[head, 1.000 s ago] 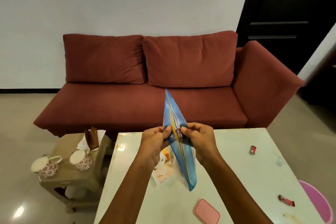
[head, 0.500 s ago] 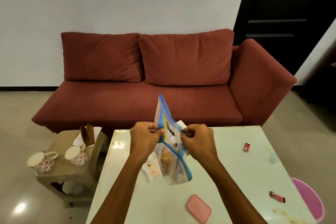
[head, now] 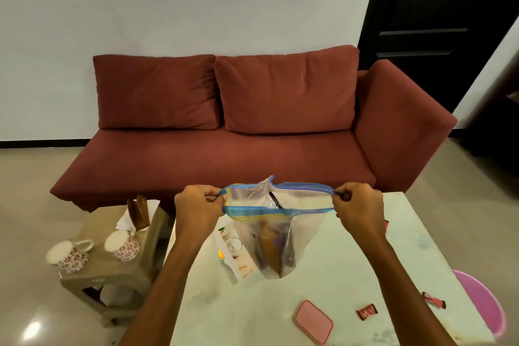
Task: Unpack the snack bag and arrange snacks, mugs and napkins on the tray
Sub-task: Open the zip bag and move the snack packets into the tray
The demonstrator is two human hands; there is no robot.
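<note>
I hold a clear zip bag (head: pixel 306 230) with a blue seal above the pale table (head: pixel 323 289). My left hand (head: pixel 198 206) pinches its left end and my right hand (head: pixel 358 209) pinches its right end, so the mouth gapes wide. Brown and dark snack packs (head: pixel 269 250) lie at its bottom. A white patterned tray (head: pixel 238 264) lies on the table under the bag. Two white mugs with red flowers (head: pixel 68 255) (head: pixel 122 246) stand on a low stool (head: pixel 112 270) at the left, behind them napkins in a brown holder (head: pixel 139 213).
A pink lid (head: pixel 313 321) lies at the table's near edge. Small red candy wrappers (head: pixel 366 312) (head: pixel 434 300) lie at the right, another (head: pixel 386 224) behind my right wrist. A pink round object (head: pixel 481 303) sits past the table's right edge. A red sofa (head: pixel 252 132) stands behind.
My hands have moved apart, pulling the bag's seal open from a narrow pinched strip to a wide mouth. A red wrapper now lies near the pink lid.
</note>
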